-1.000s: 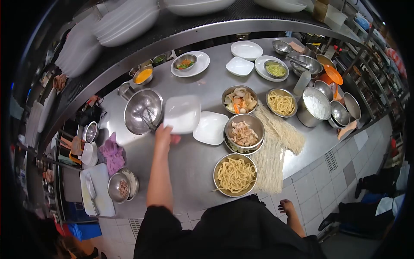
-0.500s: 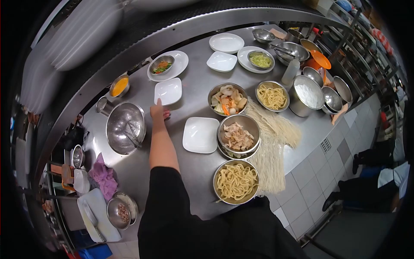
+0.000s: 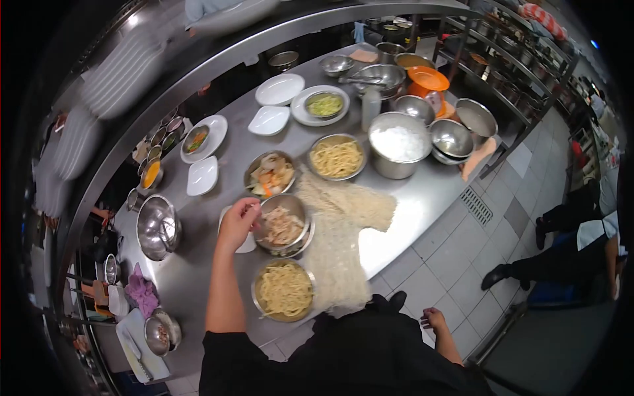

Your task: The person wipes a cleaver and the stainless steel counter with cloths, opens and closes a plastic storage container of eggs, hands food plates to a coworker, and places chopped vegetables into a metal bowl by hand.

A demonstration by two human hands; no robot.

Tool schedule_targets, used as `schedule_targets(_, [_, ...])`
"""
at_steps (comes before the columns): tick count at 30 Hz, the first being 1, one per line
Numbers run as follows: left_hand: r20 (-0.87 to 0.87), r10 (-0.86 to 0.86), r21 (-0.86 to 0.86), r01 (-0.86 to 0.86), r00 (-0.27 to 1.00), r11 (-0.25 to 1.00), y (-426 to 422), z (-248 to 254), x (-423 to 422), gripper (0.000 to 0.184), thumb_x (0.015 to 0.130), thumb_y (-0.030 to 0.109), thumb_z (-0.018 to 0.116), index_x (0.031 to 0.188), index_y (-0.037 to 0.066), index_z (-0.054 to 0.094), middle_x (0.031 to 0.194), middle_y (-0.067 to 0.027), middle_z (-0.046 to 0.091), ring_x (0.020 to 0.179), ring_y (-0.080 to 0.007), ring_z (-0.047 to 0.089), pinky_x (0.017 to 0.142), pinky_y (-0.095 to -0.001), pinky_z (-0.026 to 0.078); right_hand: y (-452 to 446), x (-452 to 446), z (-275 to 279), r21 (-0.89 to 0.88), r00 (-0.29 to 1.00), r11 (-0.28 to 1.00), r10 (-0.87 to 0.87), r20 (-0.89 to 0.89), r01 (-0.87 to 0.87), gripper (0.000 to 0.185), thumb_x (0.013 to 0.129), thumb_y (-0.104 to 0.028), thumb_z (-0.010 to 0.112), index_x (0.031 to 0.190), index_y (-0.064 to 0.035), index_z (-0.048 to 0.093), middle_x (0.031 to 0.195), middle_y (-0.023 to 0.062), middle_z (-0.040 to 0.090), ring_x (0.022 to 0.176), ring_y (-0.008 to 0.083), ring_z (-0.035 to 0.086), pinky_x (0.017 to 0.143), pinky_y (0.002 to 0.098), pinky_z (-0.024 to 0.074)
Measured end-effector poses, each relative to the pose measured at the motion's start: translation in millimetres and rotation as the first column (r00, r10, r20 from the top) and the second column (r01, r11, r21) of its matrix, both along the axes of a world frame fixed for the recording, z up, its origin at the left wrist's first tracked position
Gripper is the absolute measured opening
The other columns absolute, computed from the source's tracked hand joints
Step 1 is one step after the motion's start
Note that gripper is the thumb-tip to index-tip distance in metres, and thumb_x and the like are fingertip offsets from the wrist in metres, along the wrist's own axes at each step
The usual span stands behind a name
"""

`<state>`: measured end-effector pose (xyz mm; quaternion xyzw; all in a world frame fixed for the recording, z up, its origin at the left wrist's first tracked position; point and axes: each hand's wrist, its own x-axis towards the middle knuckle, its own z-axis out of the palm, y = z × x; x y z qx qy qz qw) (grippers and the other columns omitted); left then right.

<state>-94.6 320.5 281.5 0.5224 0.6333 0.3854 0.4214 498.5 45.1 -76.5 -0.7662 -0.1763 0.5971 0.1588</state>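
Observation:
My left hand (image 3: 238, 226) hovers at the left rim of a steel bowl of sliced cooked meat (image 3: 282, 224), its fingers curled together and nothing visible in them. Beneath the hand, a square white dish (image 3: 246, 243) is mostly covered. Behind the meat stands a bowl of mixed vegetables (image 3: 269, 174); in front is a bowl of thick yellow noodles (image 3: 285, 290). Dry pale noodles (image 3: 340, 247) lie on the table to the right. My right hand (image 3: 434, 319) hangs low over the floor, holding nothing, fingers loosely apart.
On the steel table are another noodle bowl (image 3: 337, 157), a pot of white powder (image 3: 399, 137), white plates (image 3: 280, 89) and a large steel bowl (image 3: 158, 228) with tongs. A knife (image 3: 135, 353) lies on a cutting board at left. An overhead shelf (image 3: 264, 30) crosses above. Someone's legs (image 3: 528, 261) show at right.
My left hand has moved from beside the small white dish to the meat bowl. The view has swung right, and my right hand has come into sight.

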Motion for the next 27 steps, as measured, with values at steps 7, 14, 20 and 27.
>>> schedule_targets(7, [-0.046, -0.280, -0.008, 0.280, 0.959, 0.960, 32.4, 39.8, 177.0, 0.031, 0.091, 0.022, 0.061, 0.113, 0.000, 0.059, 0.089, -0.0041, 0.062, 0.068, -0.0107, 0.059, 0.062, -0.0253, 0.048, 54.8, 112.1, -15.8, 0.016, 0.999, 1.000, 0.024, -0.048, -0.023, 0.025, 0.089, -0.022, 0.056, 0.110, -0.0080, 0.055, 0.088, 0.0124, 0.066, 0.069, 0.0262, 0.065, 0.059, 0.0431, 0.0556])
schedule_targets(14, [-0.234, -0.089, 0.192, 0.136, 0.968, 0.972, 176.0, 42.3, 221.4, 0.038, 0.089, 0.030, 0.063, 0.114, 0.002, 0.060, 0.082, -0.0058, 0.063, 0.067, -0.0127, 0.060, 0.062, -0.0279, 0.049, 40.4, 201.4, -13.8, -0.105, 1.000, 0.994, -0.013, -0.006, 0.012, 0.025, 0.087, -0.021, 0.056, 0.108, -0.0076, 0.055, 0.087, 0.0144, 0.065, 0.066, 0.0261, 0.065, 0.055, 0.0432, 0.0545])
schedule_targets(20, [-0.499, 0.229, 0.353, -0.045, 0.836, 0.934, 389.6, 7.2, 199.0, 0.052, 0.087, 0.043, 0.061, 0.123, 0.007, 0.055, 0.091, -0.0154, 0.066, 0.086, -0.0296, 0.065, 0.078, -0.0387, 0.051, 62.0, 215.2, 15.3, -0.126, 0.999, 0.991, -0.039, 0.009, 0.040, 0.024, 0.087, -0.021, 0.054, 0.107, -0.0078, 0.055, 0.085, 0.0146, 0.065, 0.066, 0.0262, 0.065, 0.054, 0.0429, 0.0540])
schedule_targets(27, [-0.751, 0.201, 0.200, -0.073, 0.629, 0.977, 574.1, -38.8, 210.9, 0.053, 0.085, 0.036, 0.061, 0.131, 0.012, 0.048, 0.116, -0.0191, 0.062, 0.110, -0.0362, 0.058, 0.092, -0.0460, 0.046, 113.2, 223.3, 84.4, -0.138, 0.967, 0.970, -0.175, 0.185, 0.202, 0.023, 0.087, -0.021, 0.054, 0.106, -0.0076, 0.055, 0.080, 0.0132, 0.065, 0.060, 0.0244, 0.064, 0.048, 0.0397, 0.0530])
